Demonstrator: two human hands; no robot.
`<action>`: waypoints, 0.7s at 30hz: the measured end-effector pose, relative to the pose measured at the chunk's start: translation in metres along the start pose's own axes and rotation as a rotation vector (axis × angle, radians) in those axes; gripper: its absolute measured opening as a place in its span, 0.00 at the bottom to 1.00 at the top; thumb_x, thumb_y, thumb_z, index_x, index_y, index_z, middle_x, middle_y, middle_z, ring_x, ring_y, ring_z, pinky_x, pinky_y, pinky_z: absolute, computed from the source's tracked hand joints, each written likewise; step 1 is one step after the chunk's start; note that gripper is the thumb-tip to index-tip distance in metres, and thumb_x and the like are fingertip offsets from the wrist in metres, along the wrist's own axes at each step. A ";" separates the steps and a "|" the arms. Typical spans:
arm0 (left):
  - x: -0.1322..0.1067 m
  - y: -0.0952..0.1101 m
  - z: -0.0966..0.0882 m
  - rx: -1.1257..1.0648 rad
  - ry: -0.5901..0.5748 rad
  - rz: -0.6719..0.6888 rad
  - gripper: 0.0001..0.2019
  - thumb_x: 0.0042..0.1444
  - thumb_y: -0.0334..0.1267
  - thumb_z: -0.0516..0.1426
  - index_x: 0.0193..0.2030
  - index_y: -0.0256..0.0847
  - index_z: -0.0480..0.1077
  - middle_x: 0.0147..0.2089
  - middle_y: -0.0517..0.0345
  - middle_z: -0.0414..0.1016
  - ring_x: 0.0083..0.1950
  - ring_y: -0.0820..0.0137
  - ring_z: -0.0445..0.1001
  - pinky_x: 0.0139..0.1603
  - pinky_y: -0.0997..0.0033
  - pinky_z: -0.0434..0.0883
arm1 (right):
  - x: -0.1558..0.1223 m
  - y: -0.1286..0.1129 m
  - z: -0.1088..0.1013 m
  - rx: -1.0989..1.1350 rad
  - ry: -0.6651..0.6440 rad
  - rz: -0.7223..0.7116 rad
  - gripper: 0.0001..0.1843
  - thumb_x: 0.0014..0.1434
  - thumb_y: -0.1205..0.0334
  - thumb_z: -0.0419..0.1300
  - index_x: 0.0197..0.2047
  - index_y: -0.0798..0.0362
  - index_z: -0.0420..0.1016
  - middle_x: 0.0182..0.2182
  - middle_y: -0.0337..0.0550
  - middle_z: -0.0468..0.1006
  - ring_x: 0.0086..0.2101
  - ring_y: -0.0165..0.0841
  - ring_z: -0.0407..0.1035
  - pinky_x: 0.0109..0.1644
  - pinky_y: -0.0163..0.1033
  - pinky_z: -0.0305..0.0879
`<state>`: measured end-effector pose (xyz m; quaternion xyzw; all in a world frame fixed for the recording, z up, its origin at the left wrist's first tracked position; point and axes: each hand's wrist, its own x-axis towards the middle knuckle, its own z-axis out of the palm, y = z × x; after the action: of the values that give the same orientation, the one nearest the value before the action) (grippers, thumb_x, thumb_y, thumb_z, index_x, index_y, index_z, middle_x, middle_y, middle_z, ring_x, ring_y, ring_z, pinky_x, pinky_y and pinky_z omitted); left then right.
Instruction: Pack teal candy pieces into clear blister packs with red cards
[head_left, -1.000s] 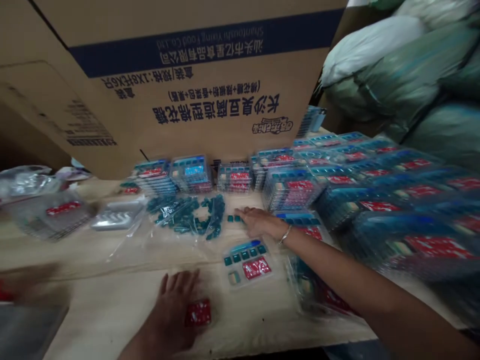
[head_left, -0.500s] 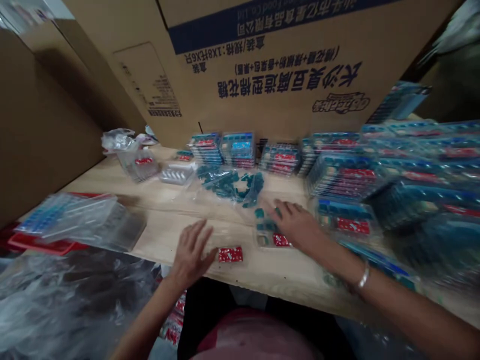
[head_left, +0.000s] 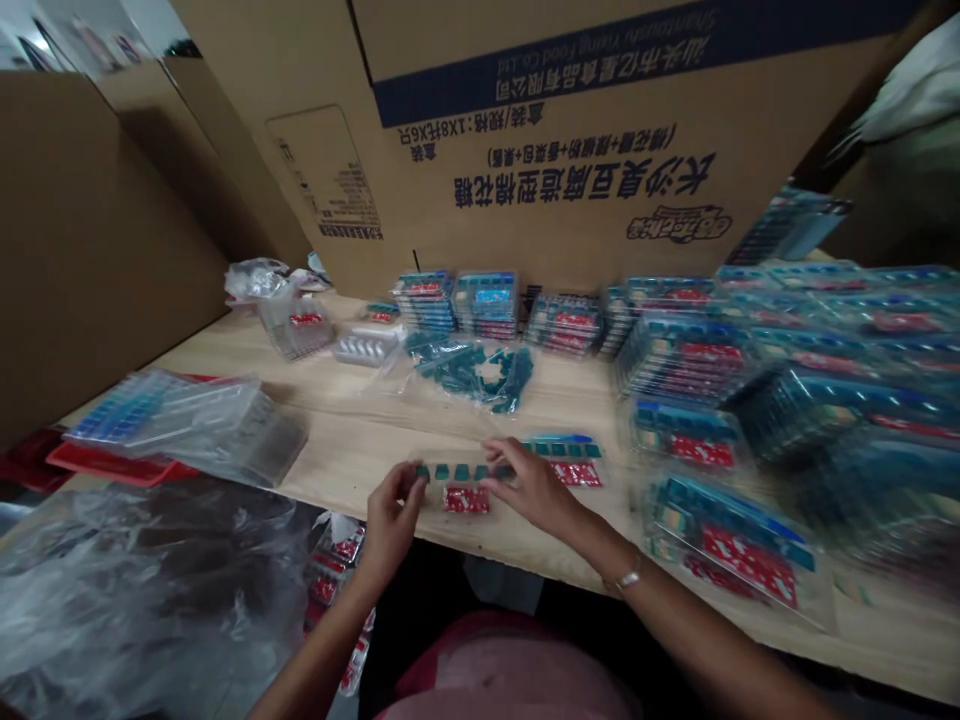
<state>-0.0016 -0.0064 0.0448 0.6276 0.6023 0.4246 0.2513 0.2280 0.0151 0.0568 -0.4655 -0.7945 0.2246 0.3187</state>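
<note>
Apparently part-filled, the near tray (head_left: 435, 493) between the curled, slightly parted fingers of left hand (head_left: 391, 508) and right hand (head_left: 534, 484) has red packet (head_left: 466, 500) and green pieces (head_left: 462, 472), but no visible blue stick (head_left: 574, 438) like its neighbour's; any grip is unclear.

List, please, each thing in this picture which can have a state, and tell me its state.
Left hand: fingers bent, grip unclear
Right hand: fingers bent, grip unclear
Teal pieces between the hands: in a row
Red packet below them: lying flat
Bag of teal pieces: lying flat, closure unclear
Cardboard box: standing, print upside down
Clear trays at left: stacked
Clear plastic at lower left: crumpled
</note>
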 end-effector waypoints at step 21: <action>0.019 -0.039 0.011 0.275 0.001 -0.058 0.22 0.51 0.51 0.52 0.47 0.39 0.68 0.35 0.56 0.70 0.24 0.70 0.67 0.29 0.67 0.68 | 0.002 0.019 -0.010 -0.340 -0.249 0.052 0.34 0.51 0.57 0.64 0.60 0.53 0.60 0.62 0.55 0.58 0.62 0.46 0.49 0.62 0.53 0.49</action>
<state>-0.0154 0.0195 0.0112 0.6382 0.6728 0.3309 0.1751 0.2452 0.0264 0.0521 -0.5014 -0.8421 0.1513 0.1291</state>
